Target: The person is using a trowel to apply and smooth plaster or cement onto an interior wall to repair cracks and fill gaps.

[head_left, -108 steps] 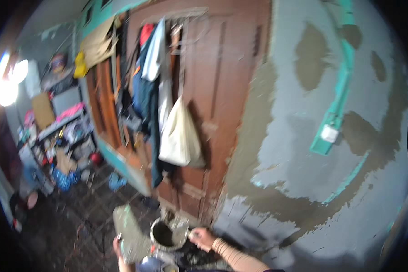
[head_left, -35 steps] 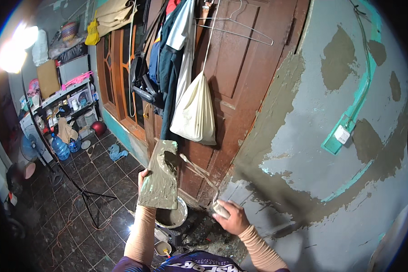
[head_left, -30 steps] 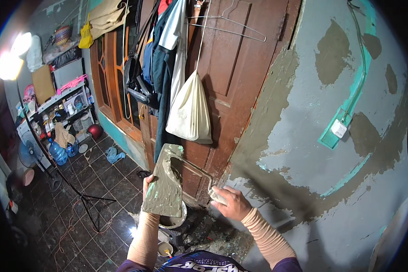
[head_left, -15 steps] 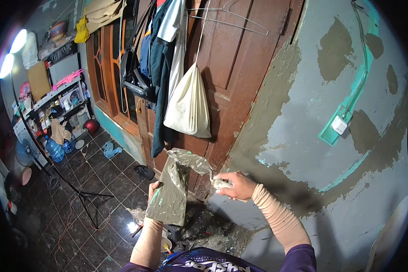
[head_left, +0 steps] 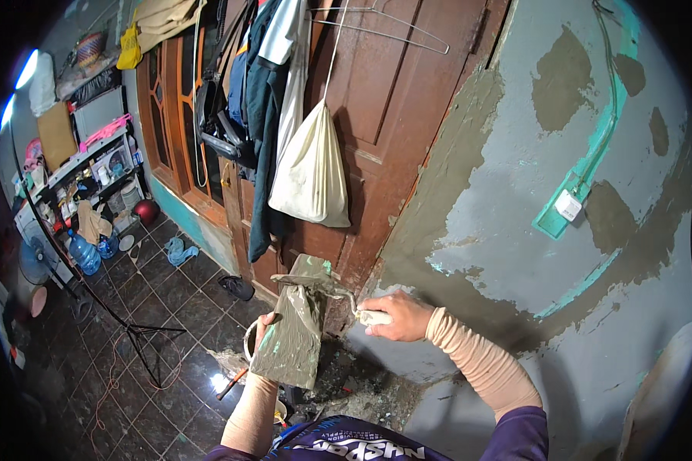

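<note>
My left hand [head_left: 264,326] grips a rectangular board [head_left: 287,346] coated in grey-brown mortar, with only some fingers showing at its left edge. My right hand [head_left: 398,316] is closed on the pale handle of a trowel [head_left: 306,280], whose mortar-smeared blade lies across the upper part of the board. A bucket's rim [head_left: 248,342] shows behind the board, mostly hidden. A wooden door [head_left: 365,92] with a hanging cream bag [head_left: 307,180] and clothes stands beyond, beside a grey wall [head_left: 492,215] with fresh mortar patches.
On the left are cluttered shelves [head_left: 92,169], water bottles [head_left: 84,252], a fan [head_left: 32,257] and a lamp's tripod [head_left: 138,330] with cords on the dark tiled floor [head_left: 146,292]. A sandal [head_left: 237,286] lies by the door. A socket box [head_left: 567,205] is mounted on the right wall.
Both hands are a little lower in the picture than about a second ago. My right hand has moved rightward, then slightly back, and the trowel blade has turned from slanting to nearly crosswise on the board.
</note>
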A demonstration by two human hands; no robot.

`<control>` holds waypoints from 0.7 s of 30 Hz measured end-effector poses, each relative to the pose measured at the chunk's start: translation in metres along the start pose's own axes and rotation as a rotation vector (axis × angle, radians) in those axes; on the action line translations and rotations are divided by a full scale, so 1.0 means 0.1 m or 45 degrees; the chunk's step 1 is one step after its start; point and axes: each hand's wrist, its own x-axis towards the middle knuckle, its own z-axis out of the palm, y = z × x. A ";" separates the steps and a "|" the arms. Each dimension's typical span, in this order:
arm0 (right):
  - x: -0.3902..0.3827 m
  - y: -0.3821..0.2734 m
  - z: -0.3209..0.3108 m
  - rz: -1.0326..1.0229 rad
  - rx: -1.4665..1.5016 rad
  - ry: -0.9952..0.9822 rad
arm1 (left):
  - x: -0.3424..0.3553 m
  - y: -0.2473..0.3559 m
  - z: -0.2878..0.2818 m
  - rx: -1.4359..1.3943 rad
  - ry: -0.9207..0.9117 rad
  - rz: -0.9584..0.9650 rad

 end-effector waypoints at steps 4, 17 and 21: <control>-0.04 -0.05 -0.17 0.069 0.183 -0.016 | -0.03 0.01 -0.04 -0.027 0.006 -0.007; -0.12 -0.11 -0.13 -0.017 0.120 0.045 | -0.14 -0.04 0.19 0.024 0.047 -0.010; -0.15 -0.17 -0.14 0.156 0.298 0.027 | -0.16 -0.04 0.21 0.043 0.079 -0.012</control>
